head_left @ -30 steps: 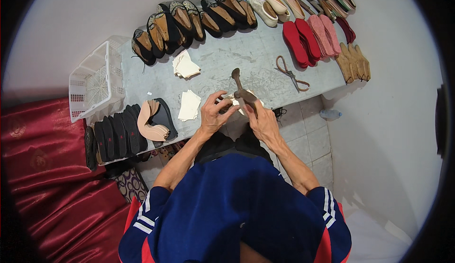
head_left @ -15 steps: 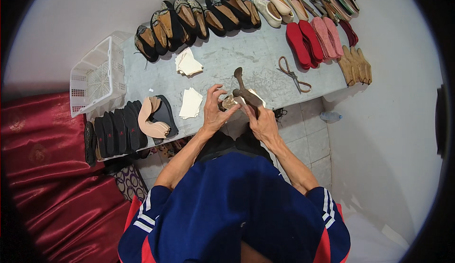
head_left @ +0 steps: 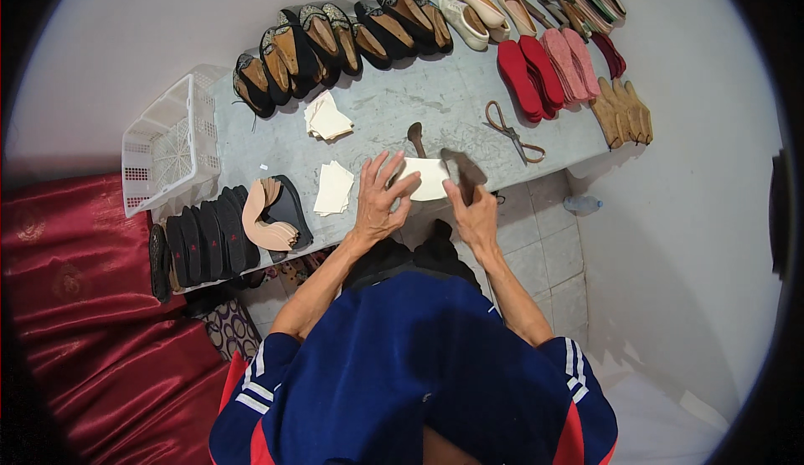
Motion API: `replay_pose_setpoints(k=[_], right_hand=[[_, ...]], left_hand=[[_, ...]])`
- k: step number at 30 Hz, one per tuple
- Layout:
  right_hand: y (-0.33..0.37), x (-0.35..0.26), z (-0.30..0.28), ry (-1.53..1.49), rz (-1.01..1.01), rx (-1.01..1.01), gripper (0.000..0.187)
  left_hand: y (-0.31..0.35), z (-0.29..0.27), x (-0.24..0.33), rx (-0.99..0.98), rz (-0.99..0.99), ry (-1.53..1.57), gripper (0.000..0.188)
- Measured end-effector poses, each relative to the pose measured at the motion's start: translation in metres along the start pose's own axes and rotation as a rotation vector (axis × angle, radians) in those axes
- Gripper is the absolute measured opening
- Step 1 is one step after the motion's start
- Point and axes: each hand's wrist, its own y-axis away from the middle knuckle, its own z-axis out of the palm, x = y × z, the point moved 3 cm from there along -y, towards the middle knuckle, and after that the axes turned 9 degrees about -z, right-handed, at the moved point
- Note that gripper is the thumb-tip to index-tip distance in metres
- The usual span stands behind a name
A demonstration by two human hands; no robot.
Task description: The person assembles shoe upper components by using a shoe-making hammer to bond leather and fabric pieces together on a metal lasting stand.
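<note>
My left hand (head_left: 385, 204) holds the left edge of a white flat piece (head_left: 425, 178), its other fingers stretched upward. My right hand (head_left: 475, 220) is closed around a dark, broad-headed tool (head_left: 466, 172); it is blurred, and I cannot tell its exact kind. The tool's head is by the right end of the white piece. Behind the piece, a brown metal arm with a rounded end (head_left: 415, 134) sticks up; its lower part is hidden.
Stacks of white pieces (head_left: 334, 188) lie left of my hands. Black shoes (head_left: 318, 38) line the table's back. Scissors (head_left: 512, 133) and red insoles (head_left: 529, 80) are at right. A white basket (head_left: 172, 142), black soles (head_left: 209, 239) and beige pieces (head_left: 266, 220) stand left.
The white piece, earlier partly hidden at my right hand, now spans the space between both hands. My right hand has moved right with the dark tool, turning it.
</note>
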Motion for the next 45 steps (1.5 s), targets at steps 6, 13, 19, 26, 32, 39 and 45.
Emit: replay_pose_setpoints(k=[6,13,19,26,32,39,45], right_hand=[[-0.013,0.035,0.002,-0.016,-0.086,0.047,0.054],[-0.022,0.039,0.016,-0.118,-0.062,-0.096,0.044],[-0.042,0.032,0.021,-0.157,-0.158,-0.216,0.040],[-0.061,0.033,0.021,-0.094,-0.238,-0.359,0.046],[-0.062,0.034,0.018,-0.071,-0.157,-0.392,0.038],[-0.064,0.037,0.016,-0.116,-0.046,-0.407,0.040],[-0.071,0.054,0.023,-0.254,0.053,-0.264,0.050]], left_hand=[[0.010,-0.006,0.010,-0.113,0.009,-0.182,0.024],[0.023,-0.009,0.017,-0.098,-0.010,-0.206,0.022],[0.018,-0.008,0.022,-0.130,-0.133,-0.211,0.027],[-0.032,0.006,0.021,-0.184,-0.123,-0.280,0.028],[-0.032,0.013,0.004,-0.221,-0.228,-0.094,0.026],[-0.034,0.013,0.006,-0.181,-0.141,-0.067,0.023],[-0.036,0.009,0.016,-0.193,0.030,-0.223,0.021]])
